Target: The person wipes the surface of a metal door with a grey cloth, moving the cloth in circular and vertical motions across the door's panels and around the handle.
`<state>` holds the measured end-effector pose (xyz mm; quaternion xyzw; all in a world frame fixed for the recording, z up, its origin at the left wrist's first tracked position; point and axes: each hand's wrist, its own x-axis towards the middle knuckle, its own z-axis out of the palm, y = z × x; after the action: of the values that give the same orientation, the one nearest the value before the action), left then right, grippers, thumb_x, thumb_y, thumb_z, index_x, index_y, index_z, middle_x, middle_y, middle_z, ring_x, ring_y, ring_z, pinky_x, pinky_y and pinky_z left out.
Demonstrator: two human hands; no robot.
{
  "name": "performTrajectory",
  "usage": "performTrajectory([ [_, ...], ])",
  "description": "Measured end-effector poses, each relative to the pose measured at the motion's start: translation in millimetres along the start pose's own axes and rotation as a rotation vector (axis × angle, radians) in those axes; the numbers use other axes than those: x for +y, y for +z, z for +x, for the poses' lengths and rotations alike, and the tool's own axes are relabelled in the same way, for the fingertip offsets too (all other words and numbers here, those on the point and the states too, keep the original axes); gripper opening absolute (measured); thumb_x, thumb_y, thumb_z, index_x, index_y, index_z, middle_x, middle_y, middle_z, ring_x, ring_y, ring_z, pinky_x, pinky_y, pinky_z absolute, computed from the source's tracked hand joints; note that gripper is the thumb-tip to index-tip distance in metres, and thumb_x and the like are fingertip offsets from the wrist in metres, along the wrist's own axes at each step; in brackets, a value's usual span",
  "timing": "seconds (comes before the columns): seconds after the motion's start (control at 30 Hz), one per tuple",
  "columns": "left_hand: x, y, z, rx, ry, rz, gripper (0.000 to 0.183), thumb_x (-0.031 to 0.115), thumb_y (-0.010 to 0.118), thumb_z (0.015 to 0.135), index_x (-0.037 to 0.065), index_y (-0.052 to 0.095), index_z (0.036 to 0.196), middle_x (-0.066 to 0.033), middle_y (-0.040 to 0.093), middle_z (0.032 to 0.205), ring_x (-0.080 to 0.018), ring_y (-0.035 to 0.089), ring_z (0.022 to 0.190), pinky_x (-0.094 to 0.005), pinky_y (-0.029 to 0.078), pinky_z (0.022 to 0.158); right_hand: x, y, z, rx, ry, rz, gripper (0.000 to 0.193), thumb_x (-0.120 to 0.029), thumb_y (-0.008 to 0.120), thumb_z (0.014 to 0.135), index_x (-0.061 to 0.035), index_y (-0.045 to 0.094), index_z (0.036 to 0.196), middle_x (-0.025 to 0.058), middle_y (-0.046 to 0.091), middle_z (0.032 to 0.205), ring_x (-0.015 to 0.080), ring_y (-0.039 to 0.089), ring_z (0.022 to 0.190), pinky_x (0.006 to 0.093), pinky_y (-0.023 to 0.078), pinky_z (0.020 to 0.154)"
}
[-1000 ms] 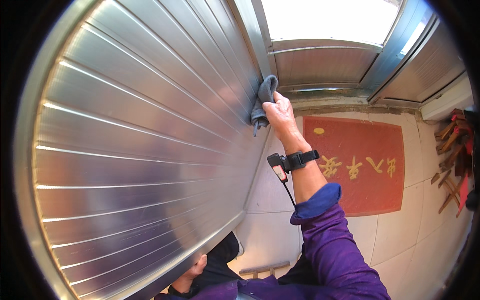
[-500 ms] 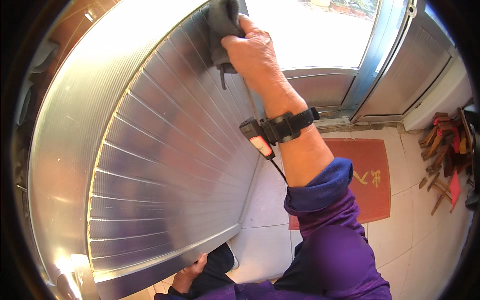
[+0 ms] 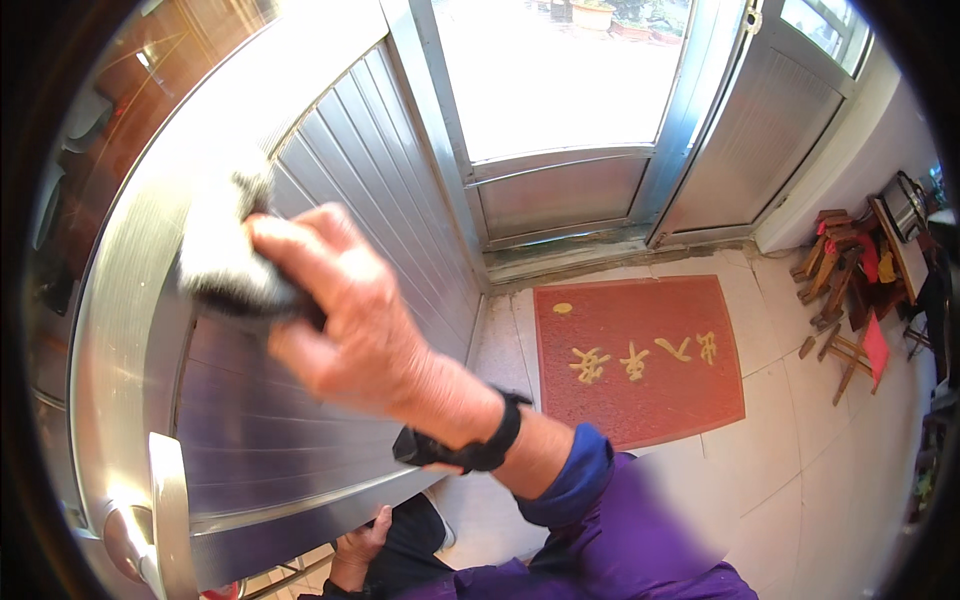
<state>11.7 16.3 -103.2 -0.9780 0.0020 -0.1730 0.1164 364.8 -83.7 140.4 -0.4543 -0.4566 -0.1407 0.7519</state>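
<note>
My right hand (image 3: 345, 300) is closed round a grey cloth (image 3: 225, 265), held against the upper left part of a metal door (image 3: 380, 150) with ribbed panels. Motion blurs the cloth and the fingertips. A black strap with a small device (image 3: 470, 440) sits on my right wrist. At the bottom of the view my left hand (image 3: 362, 548) is curled at the door's near edge, thumb up, beside my dark trousers. Some of its fingers are hidden. A metal lever handle (image 3: 165, 510) juts from the door at the lower left.
A red doormat (image 3: 640, 360) with yellow characters lies on pale floor tiles. Beyond it stand a glazed metal frame (image 3: 560, 195) and another metal door (image 3: 750, 150). Folded wooden stools (image 3: 840, 265) are piled by the right wall.
My right hand has swept the cloth from the door's far top down and left towards me. My view has shifted, showing more of the doormat. My left hand stays by the door edge.
</note>
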Motion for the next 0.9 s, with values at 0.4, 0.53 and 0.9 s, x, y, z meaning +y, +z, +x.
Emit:
performTrajectory([
  [0.4,2,-9,6,0.022,-0.084,-0.162,0.038,0.027,0.076,0.09,0.011,0.068,0.122,-0.0229,0.061,0.127,-0.0467,0.059,0.116,-0.06,0.047,0.1,-74,55,-95,-0.166,0.006,0.304,0.056,0.001,0.074,0.07,-0.0055,0.065,0.124,0.0171,0.057,0.112,0.0365,0.062,0.099,0.0423,0.055,0.078],
  [0.53,4,-12,4,0.0,-0.164,-0.259,0.037,0.027,0.076,0.089,0.012,0.069,0.122,-0.0226,0.061,0.127,-0.0467,0.059,0.115,-0.06,0.048,0.1,-73,56,-118,-0.195,0.034,0.236,0.054,-0.001,0.074,0.07,-0.0062,0.066,0.123,0.0166,0.058,0.113,0.0357,0.062,0.097,0.0421,0.055,0.076],
  [0.9,7,-14,6,0.005,-0.293,-0.36,0.036,0.026,0.077,0.088,0.013,0.069,0.121,-0.0218,0.062,0.127,-0.0466,0.059,0.115,-0.0599,0.048,0.101,-69,49,-119,-0.149,0.018,0.134,0.063,0.0,0.076,0.065,-0.0037,0.065,0.127,0.0164,0.059,0.114,0.0355,0.064,0.095,0.0399,0.056,0.073],
])
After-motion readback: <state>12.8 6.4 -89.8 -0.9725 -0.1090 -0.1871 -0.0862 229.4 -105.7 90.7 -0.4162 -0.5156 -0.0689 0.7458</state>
